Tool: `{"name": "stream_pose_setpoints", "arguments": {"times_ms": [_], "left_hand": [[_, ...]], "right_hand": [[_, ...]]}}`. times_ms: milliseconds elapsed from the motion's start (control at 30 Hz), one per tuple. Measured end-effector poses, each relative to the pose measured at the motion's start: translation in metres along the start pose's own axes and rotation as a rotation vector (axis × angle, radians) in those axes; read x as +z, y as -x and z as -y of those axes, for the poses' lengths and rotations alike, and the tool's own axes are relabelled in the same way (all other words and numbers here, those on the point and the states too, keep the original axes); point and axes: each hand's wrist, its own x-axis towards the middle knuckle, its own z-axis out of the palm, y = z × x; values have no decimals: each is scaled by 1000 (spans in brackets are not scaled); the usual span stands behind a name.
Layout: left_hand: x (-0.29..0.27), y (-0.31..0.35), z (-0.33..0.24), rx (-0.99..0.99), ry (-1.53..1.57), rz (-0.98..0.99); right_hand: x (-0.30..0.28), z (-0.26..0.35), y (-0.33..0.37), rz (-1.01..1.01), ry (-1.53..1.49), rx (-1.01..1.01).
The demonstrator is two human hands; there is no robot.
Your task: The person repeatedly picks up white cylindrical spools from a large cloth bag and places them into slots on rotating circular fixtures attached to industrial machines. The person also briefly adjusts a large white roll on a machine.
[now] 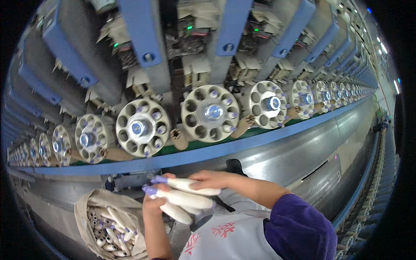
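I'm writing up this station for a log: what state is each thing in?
Left hand: gripping white bobbins near their purple ends
Right hand: touching the uppermost bobbin
White bobbins: wound, bunched together
Cloth sack: open, holding more bobbins
Round magazine: partly loaded
Green light: lit

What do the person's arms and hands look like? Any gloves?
No gloves show: the left hand and right hand are bare, and so are both forearms. The right arm has a short, loose purple sleeve ending near the elbow. The left sleeve can't be seen clearly.
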Motion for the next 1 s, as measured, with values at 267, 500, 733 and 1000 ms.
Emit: {"name": "stream_pose_setpoints", "arguments": {"times_ms": [267, 500, 733, 1000], "left_hand": [[142, -181, 138, -42, -156, -68], [243, -277, 219, -6, -93, 140], [264, -318, 201, -105, -200, 57], [272, -370, 186, 14, -553, -177]], "right_hand": [[-130, -49, 237, -575, -339, 203], [-287, 3, 279, -928, 876, -216], [-353, -46, 261, -253, -160, 307], [-386, -32, 180, -537, -158, -149]]}}
